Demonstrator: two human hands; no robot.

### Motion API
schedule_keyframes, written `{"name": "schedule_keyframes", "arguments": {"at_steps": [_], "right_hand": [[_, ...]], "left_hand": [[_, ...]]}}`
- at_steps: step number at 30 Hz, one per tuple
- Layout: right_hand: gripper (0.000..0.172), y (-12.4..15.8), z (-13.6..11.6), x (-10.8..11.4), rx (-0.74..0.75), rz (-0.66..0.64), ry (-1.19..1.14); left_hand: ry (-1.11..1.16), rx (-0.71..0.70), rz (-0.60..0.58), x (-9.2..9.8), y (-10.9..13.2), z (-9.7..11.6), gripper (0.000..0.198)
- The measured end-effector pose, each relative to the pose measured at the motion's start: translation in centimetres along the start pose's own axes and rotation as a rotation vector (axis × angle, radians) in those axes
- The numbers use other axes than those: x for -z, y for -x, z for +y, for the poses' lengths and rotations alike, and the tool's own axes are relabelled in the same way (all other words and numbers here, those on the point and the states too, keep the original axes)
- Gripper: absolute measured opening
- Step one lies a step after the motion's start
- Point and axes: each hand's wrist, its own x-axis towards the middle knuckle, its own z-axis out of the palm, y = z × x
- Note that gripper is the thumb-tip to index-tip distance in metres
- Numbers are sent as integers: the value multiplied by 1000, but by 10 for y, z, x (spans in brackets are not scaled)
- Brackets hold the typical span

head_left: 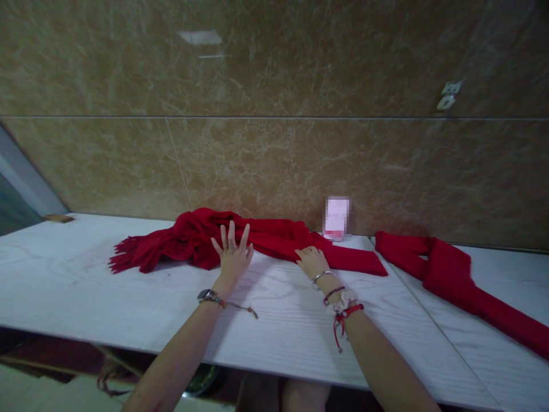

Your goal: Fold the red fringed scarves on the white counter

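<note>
A red scarf [206,229] with a fringed left end lies along the white table, bunched on the left and in a flatter strip to the right. My left hand [233,254] is over its near edge, palm down, fingers spread wide and holding nothing. Farther right, my right hand [313,260] rests on the flatter strip. Its fingers lie over the cloth, pointing left, and do not appear to grip it. A second length of red cloth [448,266] lies bent on the right and runs out of view.
A small pale pink item [337,217], blurred out, stands against the brown marbled wall [274,166]. A seam crosses the white table [266,309] on the right. A small brown piece [59,218] lies at the far left corner. A white fixture [449,95] is on the wall.
</note>
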Motion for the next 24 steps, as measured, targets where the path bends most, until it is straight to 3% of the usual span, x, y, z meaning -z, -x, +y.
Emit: {"name": "schedule_keyframes", "arguments": {"at_steps": [5,8,11,14,17,20,24], "right_hand": [[24,1,-8,14,263,-92,-94],[34,8,-18,13,306,0,-153],[55,12,-28,7,277,89,-101],[32,8,-32,2,246,24,-44],[25,-1,-23,8,185,63,-120],[19,-6,10,19,25,277,-477],[18,2,88,23,-302,866,-1156]], "left_hand": [[65,-267,-193,-9,2,2,50],[58,-306,-242,-7,-2,3,47],[-28,-44,-136,4,-9,-7,47],[-97,259,-59,13,-13,-29,57],[-111,344,-125,14,-12,-49,64],[-134,351,-172,9,-9,-57,61],[-138,372,-159,5,-7,-57,58]]}}
